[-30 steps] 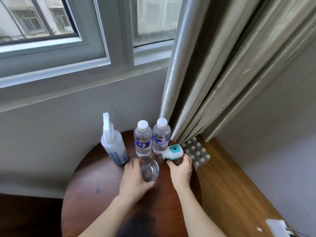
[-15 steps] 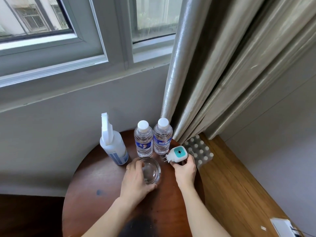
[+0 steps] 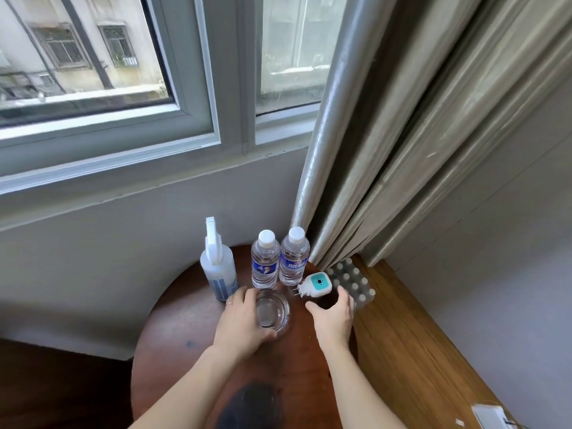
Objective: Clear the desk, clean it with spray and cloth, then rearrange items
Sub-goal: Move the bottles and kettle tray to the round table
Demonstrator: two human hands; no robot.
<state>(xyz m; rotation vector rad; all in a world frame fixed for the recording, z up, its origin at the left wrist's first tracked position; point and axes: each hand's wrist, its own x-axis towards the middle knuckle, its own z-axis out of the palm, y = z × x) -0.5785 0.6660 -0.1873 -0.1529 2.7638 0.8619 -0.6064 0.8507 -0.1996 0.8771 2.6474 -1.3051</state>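
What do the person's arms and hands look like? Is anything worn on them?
Both forearms are bare, with no sleeves in view. The left hand wears a thin ring on one finger. The right hand shows no ring, watch or glove.

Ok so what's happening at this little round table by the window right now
A person is arranging things on the round wooden table. Their left hand grips a clear glass ashtray. The right hand is open just in front of a white and teal plug-in device, not gripping it. A white spray bottle and two capped water bottles stand in a row at the back. No cloth is visible.
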